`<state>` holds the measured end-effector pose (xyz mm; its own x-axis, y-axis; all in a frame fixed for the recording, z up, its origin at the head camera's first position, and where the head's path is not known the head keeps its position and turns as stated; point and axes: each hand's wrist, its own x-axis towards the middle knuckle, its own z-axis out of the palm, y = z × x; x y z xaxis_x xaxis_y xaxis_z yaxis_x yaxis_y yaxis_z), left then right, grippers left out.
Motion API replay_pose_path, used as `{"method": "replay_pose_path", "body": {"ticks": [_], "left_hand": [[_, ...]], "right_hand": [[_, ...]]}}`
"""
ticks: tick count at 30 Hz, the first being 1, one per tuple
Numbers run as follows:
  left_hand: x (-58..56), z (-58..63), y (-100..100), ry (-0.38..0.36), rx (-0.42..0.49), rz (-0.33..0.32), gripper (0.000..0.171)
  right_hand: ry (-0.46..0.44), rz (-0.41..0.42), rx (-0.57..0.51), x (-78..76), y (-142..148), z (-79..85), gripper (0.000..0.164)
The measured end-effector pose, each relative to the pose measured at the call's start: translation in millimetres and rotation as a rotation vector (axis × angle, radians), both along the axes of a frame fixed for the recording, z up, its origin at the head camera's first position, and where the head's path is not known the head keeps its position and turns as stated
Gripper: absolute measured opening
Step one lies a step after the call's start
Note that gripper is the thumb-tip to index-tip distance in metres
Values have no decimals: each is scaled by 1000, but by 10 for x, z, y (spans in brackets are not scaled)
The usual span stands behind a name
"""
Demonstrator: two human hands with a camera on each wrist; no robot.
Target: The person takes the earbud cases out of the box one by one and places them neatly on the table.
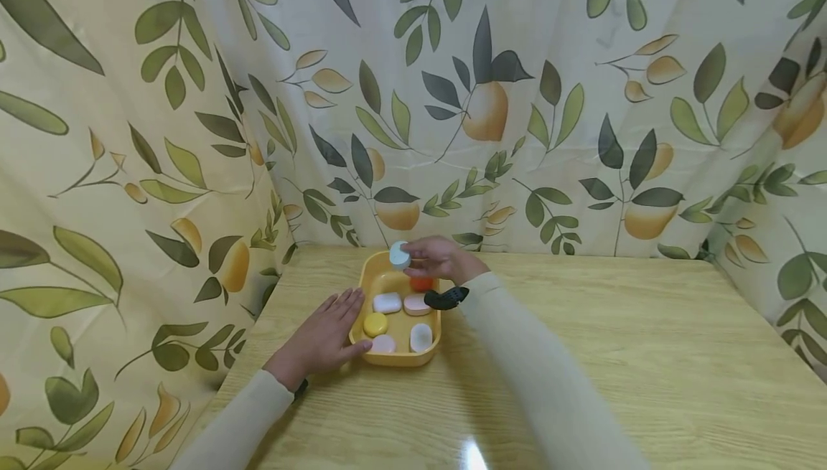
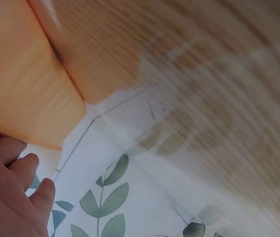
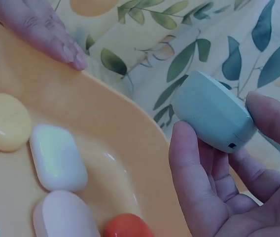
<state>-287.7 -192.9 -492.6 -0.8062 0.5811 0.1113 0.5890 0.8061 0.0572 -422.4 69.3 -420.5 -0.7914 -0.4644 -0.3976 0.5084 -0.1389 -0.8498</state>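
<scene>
Softly bright in head view, stretched at the sides; glaring white toward the near edge of the table (image 1: 614, 326), shadowed beside the right sleeve (image 1: 530, 355). Dimmer, hazy and blurred in left wrist view. Cooler and sharper in right wrist view, with small shines inside the yellow tray (image 3: 115, 113).

We record the case (image 3: 211, 111) as pale blue, the tray (image 1: 402, 360) as plain yellow-orange. In it we log a red-orange piece (image 1: 422, 284), a yellow disc (image 1: 375, 324), a white block (image 3: 58, 158) with faint greenish-yellow sheen, a pink oval (image 1: 417, 304) and a whitish oval (image 1: 421, 338). Tabletop (image 1: 581, 326): pale tan, streaked wood grain. Right sleeve (image 1: 517, 355): cream. Curtain (image 1: 549, 25): off-white, printed with green and grey leaves and orange fruit.
</scene>
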Motion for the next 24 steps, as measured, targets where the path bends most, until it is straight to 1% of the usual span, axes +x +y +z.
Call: {"method": "replay_pose_path", "body": {"ticks": [3, 9, 14, 18, 20, 24], "left_hand": [[6, 7, -3, -1, -4, 3, 91], [7, 8, -1, 6, -5, -4, 91], [7, 0, 4, 5, -8, -4, 91], [3, -4, 8, -2, -2, 2, 91], [4, -7, 7, -10, 0, 8, 91], [10, -12, 4, -16, 1, 12, 91]], "right_hand": [[20, 11, -8, -3, 68, 11, 7], [76, 39, 14, 25, 203, 36, 9], [61, 37, 13, 39, 287, 36, 17], [71, 52, 25, 43, 366, 35, 15], [87, 64, 32, 43, 415, 28, 11], [97, 65, 51, 53, 506, -4, 13]]}}
